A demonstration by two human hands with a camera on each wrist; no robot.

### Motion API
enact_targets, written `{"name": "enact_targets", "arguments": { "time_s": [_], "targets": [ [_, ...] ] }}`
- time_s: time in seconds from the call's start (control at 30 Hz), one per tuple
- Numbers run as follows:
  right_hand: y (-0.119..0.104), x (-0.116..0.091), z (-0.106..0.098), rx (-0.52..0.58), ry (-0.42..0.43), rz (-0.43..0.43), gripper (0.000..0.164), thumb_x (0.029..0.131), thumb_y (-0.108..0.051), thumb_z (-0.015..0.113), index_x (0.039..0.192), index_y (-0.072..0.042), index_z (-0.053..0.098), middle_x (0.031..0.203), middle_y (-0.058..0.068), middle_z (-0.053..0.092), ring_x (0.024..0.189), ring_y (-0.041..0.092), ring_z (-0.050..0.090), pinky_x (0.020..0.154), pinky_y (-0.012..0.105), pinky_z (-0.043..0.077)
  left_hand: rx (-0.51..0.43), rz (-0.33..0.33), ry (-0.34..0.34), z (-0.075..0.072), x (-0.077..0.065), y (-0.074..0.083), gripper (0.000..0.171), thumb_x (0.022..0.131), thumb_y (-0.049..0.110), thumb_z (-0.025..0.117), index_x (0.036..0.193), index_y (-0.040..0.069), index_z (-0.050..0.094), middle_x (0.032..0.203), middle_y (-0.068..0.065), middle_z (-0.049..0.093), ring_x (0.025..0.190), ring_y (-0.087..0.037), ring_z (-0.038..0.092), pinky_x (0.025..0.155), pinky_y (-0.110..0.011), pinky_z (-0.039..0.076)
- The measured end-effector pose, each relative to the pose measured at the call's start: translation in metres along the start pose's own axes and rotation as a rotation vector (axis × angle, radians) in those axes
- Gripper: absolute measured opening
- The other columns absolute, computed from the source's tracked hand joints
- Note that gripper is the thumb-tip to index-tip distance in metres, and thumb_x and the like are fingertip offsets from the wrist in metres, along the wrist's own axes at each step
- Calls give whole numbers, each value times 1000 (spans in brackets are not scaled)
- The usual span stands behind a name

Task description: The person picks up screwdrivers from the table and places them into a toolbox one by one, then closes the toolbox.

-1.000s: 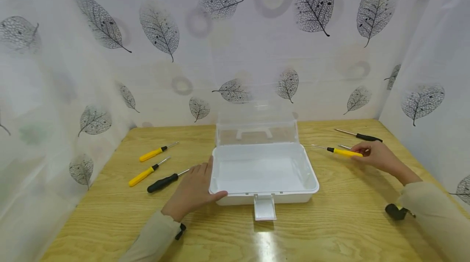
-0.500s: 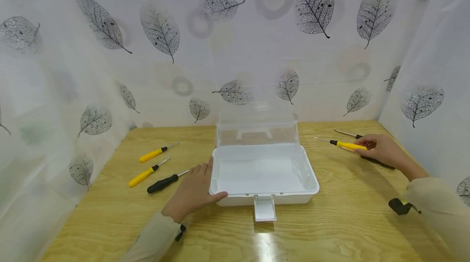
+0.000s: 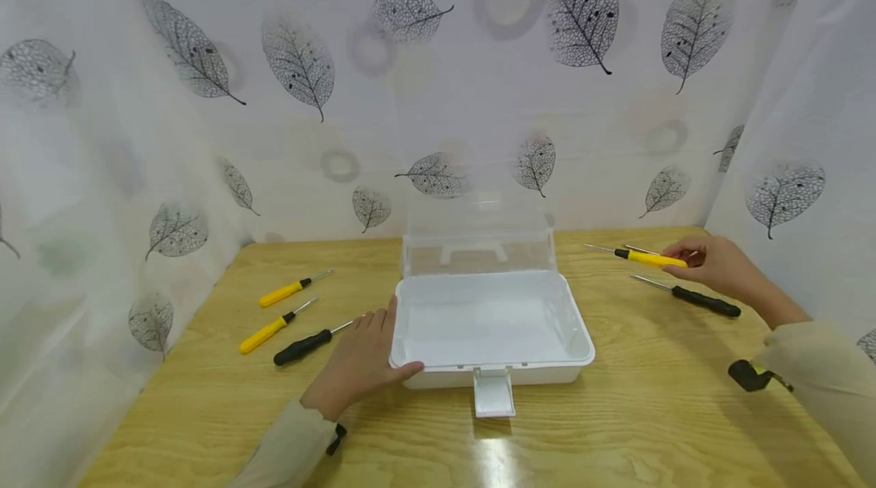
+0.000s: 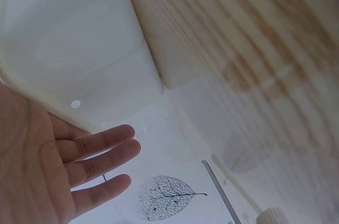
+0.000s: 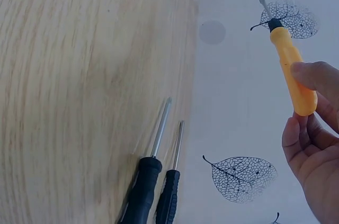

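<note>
Left sleeve, right sleeve both beige; black piece below left one, black-and-yellow piece below right.

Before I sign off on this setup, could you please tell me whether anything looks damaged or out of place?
Nothing stands out: the white box sits flat with its clear lid raised, no spill shows on the table, and the yellow screwdriver in the right hand looks intact.

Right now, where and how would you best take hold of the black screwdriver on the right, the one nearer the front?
Probably across the middle of the black screwdriver's handle, coming from above and the right: the tool lies flat on the table, thick handle pointing right, thin shaft angled left and away. The right grip holds a yellow screwdriver, so it would need freeing first.
</note>
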State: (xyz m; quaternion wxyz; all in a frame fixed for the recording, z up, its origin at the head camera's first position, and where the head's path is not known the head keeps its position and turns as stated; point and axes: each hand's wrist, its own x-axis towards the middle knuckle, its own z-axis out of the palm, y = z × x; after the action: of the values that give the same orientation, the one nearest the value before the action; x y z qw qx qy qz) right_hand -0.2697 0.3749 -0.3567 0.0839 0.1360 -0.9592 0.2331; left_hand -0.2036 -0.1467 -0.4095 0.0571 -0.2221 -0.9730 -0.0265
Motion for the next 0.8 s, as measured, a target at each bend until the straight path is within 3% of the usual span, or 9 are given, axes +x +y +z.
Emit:
{"name": "enact_targets", "arguments": {
  "time_s": [0.47,0.8],
  "targets": [
    [-21,7,-15,-31,58,-65,18,80,-10,73,95,0,70,86,12,66,66,-10,47,56,18,46,19,8,15,3,0,0,107,78,73,50,145,-7,25,126,-21,55,114,-34,55,100,-46,44],
    [-35,15,-20,-25,40,-60,20,80,-11,74,97,-2,70,92,14,66,68,-11,48,57,18,46,9,-7,11,2,0,0,107,77,73,51,145,-6,26,128,-21,54,115,-34,54,100,-45,43]
  ]
}}
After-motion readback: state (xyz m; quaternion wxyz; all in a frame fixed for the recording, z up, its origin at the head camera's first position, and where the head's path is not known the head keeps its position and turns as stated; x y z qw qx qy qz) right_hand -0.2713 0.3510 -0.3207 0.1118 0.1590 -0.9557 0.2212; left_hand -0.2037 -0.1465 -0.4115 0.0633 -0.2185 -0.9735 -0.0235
